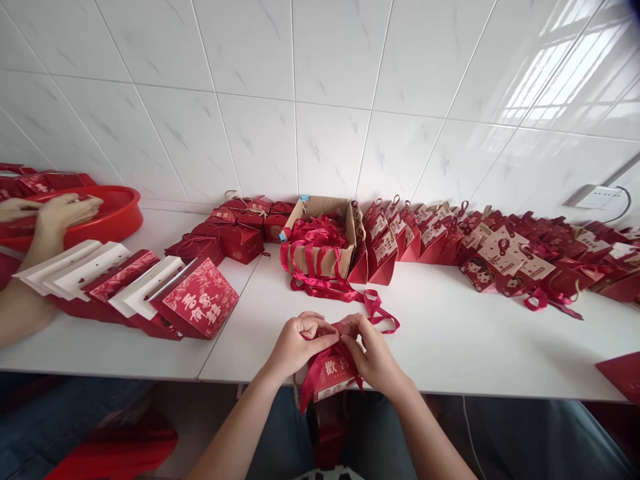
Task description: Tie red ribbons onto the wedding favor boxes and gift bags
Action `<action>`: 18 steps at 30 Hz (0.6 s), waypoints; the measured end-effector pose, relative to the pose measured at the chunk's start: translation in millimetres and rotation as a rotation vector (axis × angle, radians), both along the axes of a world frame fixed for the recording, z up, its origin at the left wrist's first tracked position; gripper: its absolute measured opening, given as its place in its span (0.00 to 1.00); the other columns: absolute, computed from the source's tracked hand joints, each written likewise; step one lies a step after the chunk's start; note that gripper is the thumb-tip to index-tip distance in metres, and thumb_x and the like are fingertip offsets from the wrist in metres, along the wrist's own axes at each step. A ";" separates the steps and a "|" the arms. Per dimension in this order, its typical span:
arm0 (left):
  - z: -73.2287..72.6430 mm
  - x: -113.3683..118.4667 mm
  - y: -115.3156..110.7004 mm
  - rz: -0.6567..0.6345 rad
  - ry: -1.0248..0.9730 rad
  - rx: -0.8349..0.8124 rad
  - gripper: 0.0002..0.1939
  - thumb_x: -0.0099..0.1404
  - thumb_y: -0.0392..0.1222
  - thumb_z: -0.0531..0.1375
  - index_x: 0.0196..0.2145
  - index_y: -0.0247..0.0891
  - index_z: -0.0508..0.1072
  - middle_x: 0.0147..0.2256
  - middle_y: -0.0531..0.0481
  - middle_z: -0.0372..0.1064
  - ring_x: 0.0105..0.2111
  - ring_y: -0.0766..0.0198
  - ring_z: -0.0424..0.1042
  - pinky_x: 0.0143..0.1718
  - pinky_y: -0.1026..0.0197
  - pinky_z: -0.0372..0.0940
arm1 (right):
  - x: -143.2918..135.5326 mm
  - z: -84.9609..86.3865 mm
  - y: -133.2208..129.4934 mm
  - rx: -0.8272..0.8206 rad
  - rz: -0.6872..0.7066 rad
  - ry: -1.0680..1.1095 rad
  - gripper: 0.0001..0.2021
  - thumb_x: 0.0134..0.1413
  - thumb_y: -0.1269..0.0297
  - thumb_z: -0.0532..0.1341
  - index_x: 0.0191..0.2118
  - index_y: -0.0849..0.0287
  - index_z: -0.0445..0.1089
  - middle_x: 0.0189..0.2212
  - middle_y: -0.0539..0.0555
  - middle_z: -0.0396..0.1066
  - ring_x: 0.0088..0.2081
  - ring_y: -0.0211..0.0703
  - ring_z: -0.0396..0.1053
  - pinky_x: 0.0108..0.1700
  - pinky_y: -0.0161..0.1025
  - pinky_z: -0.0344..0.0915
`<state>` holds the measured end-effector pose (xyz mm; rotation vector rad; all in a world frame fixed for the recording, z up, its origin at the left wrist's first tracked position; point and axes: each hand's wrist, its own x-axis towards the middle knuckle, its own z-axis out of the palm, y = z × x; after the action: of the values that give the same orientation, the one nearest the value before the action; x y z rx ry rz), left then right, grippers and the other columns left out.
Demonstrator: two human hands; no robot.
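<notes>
A small red gift box (334, 375) with pale printed characters sits at the table's front edge, tilted toward me. Over its top, my left hand (303, 341) pinches a dark red ribbon (315, 371), one tail of which hangs down the box's left side. My right hand (371, 351) is closed on the same ribbon from the other side, its fingertips nearly meeting the left ones. The exact shape of the ribbon between the fingers is hidden. Just beyond my hands, a cardboard box (320, 263) holds a heap of red ribbons (320, 231), some spilling over its front.
Open red gift boxes (195, 300) stand in a row on the left, with closed boxes (241, 243) behind. Many boxes with ribbon handles (433, 233) line the wall at right. A person's hand (70, 212) works over a red basin (123, 210) at far left.
</notes>
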<state>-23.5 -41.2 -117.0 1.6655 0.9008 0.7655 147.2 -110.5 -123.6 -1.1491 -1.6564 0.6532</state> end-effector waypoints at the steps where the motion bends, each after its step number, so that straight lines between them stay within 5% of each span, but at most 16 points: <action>1: -0.5 0.0 0.0 -0.015 0.002 -0.007 0.30 0.54 0.45 0.66 0.17 0.42 0.43 0.33 0.45 0.77 0.51 0.52 0.68 0.46 0.56 0.62 | 0.7 -1.0 0.5 0.002 -0.011 -0.001 0.07 0.63 0.73 0.52 0.44 0.56 0.61 0.35 0.52 0.66 0.35 0.38 0.64 0.36 0.35 0.64; 14: -4.8 -3.0 -1.7 -0.035 -0.005 -0.041 0.30 0.51 0.41 0.67 0.17 0.41 0.43 0.31 0.47 0.77 0.44 0.55 0.72 0.42 0.58 0.62 | 6.6 -19.8 7.1 0.067 -0.218 0.069 0.04 0.64 0.69 0.50 0.36 0.56 0.57 0.32 0.51 0.61 0.33 0.39 0.61 0.36 0.38 0.62; 18: -2.9 -4.0 -0.7 -0.045 0.007 -0.061 0.25 0.51 0.43 0.68 0.15 0.40 0.52 0.32 0.47 0.76 0.42 0.54 0.73 0.43 0.56 0.63 | 10.6 -20.9 7.1 0.006 -0.245 0.099 0.03 0.64 0.63 0.51 0.40 0.56 0.58 0.32 0.51 0.61 0.33 0.40 0.62 0.36 0.38 0.63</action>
<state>-27.5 -41.9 -119.9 1.6303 0.8810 0.6953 157.8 -103.4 -144.5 -1.2702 -1.4064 0.5387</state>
